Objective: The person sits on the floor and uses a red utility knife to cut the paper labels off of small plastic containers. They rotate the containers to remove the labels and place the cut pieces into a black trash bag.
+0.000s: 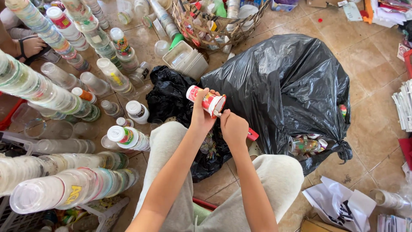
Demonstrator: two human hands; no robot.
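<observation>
Beside a bulging black rubbish bag (283, 86) and long stacks of nested plastic cups (64, 189) on the tiled floor (369, 47), a seated person's left hand (201, 112) grips a red-and-white cup (207, 100) above the knees while the right hand (234, 126), closed on a red-handled cutter (251, 134), works its rim; a steady cup and outward blade look wisest.

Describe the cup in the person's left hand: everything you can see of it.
The cup is a small plastic-looking one, white with a red printed wrap. It lies tilted on its side, open mouth toward the right hand, gripped around its middle by the left hand. A red-handled tool held by the right hand meets its rim. It is above the black bag.
</observation>
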